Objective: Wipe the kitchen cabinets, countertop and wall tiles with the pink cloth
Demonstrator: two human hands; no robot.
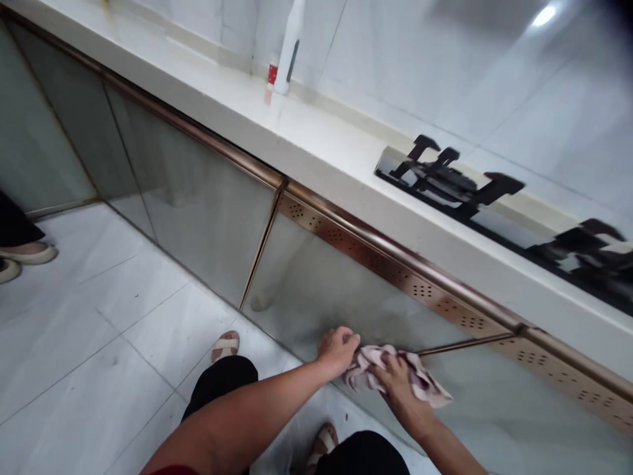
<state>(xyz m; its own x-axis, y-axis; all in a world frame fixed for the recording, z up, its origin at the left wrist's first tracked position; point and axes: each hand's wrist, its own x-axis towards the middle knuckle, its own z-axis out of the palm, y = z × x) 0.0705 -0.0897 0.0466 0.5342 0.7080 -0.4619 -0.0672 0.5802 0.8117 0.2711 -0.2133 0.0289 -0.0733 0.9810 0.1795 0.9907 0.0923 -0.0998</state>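
My right hand (399,389) grips a crumpled pale pink cloth (368,366) with dark patches, pressing it against the greyish glass cabinet door (306,277). Part of the cloth hangs out beyond my fingers on the right. Just left of the cloth, my left hand (337,351) is at the lower part of the same door with its fingers curled in. What those fingers hold, if anything, is hidden. A copper-coloured strip with punched holes (376,260) runs along the top of the door.
Above the doors runs a white counter (237,109). On it are a black gas stove (459,188), a white bottle (289,53) and a small red-and-white item (271,72). My sandalled feet are on the tiled floor (99,343); another person's shoe (37,254) shows at left.
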